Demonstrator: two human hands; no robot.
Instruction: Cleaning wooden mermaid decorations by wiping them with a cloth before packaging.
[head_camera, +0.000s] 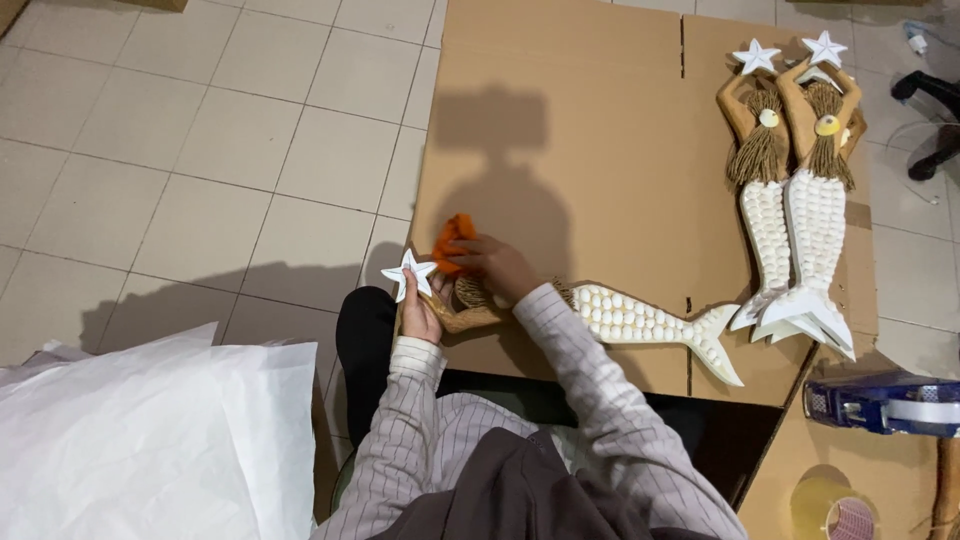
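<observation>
Head view: right hand (497, 268) pinches orange cloth (452, 240) above wooden mermaid (620, 320); left hand (420, 315) grips mermaid's arm beside white star (408, 272), on cardboard (580, 120).

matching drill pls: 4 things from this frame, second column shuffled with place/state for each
Things:
1. orange cloth
2. white star
3. pair of finished mermaid figures
4. tape dispenser

Places or states:
A. lying side by side at the far right of the cardboard sheet
B. near right edge, on the lower cardboard piece
C. held in the right hand, against the mermaid being worked on
D. at the figure's end by the left hand

Pairs: 1-C, 2-D, 3-A, 4-B
</observation>
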